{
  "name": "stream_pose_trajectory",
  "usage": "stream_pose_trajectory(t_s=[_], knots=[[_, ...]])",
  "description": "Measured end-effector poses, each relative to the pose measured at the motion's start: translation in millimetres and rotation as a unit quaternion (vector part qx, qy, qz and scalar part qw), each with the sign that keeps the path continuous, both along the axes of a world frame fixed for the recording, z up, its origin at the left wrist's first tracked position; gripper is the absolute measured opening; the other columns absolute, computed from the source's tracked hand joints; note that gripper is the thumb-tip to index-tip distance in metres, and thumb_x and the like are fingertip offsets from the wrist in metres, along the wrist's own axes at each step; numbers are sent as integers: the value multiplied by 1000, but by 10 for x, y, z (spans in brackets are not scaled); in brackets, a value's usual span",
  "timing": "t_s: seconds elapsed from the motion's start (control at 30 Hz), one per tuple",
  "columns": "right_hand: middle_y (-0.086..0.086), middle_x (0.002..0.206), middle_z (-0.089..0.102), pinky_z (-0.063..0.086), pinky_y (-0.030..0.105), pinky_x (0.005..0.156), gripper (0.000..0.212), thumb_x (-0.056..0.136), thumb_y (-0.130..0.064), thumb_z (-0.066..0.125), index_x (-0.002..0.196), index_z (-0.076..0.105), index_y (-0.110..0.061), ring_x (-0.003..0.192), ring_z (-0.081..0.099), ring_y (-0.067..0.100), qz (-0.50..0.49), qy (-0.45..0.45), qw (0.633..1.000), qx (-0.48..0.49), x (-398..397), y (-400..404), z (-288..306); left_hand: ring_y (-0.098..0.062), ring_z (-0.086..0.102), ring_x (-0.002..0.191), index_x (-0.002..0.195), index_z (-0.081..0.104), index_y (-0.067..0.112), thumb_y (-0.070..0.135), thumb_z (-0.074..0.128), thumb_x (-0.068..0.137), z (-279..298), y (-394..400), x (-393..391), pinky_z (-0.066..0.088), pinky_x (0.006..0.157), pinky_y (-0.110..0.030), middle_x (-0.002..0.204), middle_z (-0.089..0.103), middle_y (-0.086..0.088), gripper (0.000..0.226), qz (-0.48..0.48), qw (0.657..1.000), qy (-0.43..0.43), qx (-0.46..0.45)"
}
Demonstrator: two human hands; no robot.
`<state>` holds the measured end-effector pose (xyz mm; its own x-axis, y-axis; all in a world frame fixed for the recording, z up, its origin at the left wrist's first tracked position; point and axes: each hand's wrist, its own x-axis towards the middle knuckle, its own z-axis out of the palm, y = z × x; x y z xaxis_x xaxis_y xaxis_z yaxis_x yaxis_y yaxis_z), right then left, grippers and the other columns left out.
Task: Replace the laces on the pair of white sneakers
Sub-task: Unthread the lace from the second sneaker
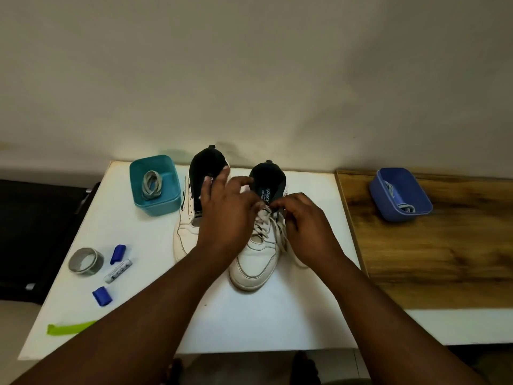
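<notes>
- the laced sneaker (256, 259) stood on the white table (277, 315), toe nearest.
- above its toe, the right hand (308, 229) pinched the lace (265, 218); the left hand (224, 215) had fingers spread loosely.
- beyond-left of it stood the unlaced sneaker (188, 220), then the teal tub (166, 204).

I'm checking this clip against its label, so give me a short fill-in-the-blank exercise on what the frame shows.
1. The coiled laces left of the sneakers lie in a ____ tub.
2. Both hands, the left hand and the right hand, work at the top of the laces on the sneaker on the ____ side of the pair.
3. The blue tub rests on the ____ surface.
4. The roll of tape lies on the ____ table.

Missing words: teal; right; wooden; white
</notes>
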<state>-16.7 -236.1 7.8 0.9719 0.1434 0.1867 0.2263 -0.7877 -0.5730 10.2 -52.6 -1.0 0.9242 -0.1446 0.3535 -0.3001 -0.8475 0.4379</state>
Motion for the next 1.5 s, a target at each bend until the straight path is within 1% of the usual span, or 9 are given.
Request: stream_pose_trajectory(t_s=[0.1,0.2,0.33,0.5,0.77,0.97,1.17,1.3,1.5], knots=[[0,115,62,36,1,83,40,92,6,51,116,72,-18,100,59,9,-2,3,1000,18,12,0,4,-28,57,103,98,68,9,18,51,102,194,138,58,38,87,-32,102,63,-5,19,151,959,-78,-227],[-2,114,62,36,2,84,33,97,0,52,115,72,-19,101,58,8,-5,9,999,32,0,4,-14,-29,54,101,104,62,3,14,43,104,265,221,28,34,88,-28,105,61,-12,22,240,916,-105,-305],[-2,114,62,38,4,85,31,99,-2,52,115,72,-19,101,58,6,-12,16,999,39,9,12,-9,-38,34,143,134,58,24,23,50,89,211,85,-68,22,119,-55,146,49,-9,46,80,993,-61,-69],[-1,117,61,41,10,87,35,96,1,50,117,70,-20,104,59,10,-5,25,999,23,4,14,3,-40,13,155,105,75,41,51,63,93,39,-16,-85,4,118,-71,153,47,-3,20,10,993,21,114],[-2,111,61,46,23,85,21,100,-11,54,109,70,-22,99,58,10,-53,20,997,60,0,-11,-20,-25,56,81,98,55,11,26,40,106,398,277,19,47,73,-48,85,61,-5,23,191,927,-118,-300],[-11,122,50,49,24,83,26,95,-50,64,116,60,-36,101,55,5,-47,64,997,23,-47,72,4,-22,60,69,126,54,27,18,48,96,316,25,-180,39,59,-32,79,66,-2,32,106,983,59,-138],[-6,118,47,49,25,79,22,97,-16,61,113,60,-30,98,59,13,-65,41,997,-5,-31,25,8,-38,64,107,152,44,29,0,50,91,292,79,-178,53,82,-44,139,50,-12,67,82,986,146,-11],[0,141,43,50,30,91,21,96,-21,61,115,64,-29,124,52,23,-108,4,993,-37,-33,39,0,-35,63,107,136,61,21,17,52,95,276,53,-228,49,77,-39,141,45,-11,42,81,980,165,75],[4,169,20,7,52,125,28,95,-51,60,117,71,-39,157,-1,34,-57,14,993,-98,-51,193,-55,-36,43,127,102,78,32,48,56,96,183,-25,-168,30,95,-48,151,46,-7,28,121,985,37,118]])
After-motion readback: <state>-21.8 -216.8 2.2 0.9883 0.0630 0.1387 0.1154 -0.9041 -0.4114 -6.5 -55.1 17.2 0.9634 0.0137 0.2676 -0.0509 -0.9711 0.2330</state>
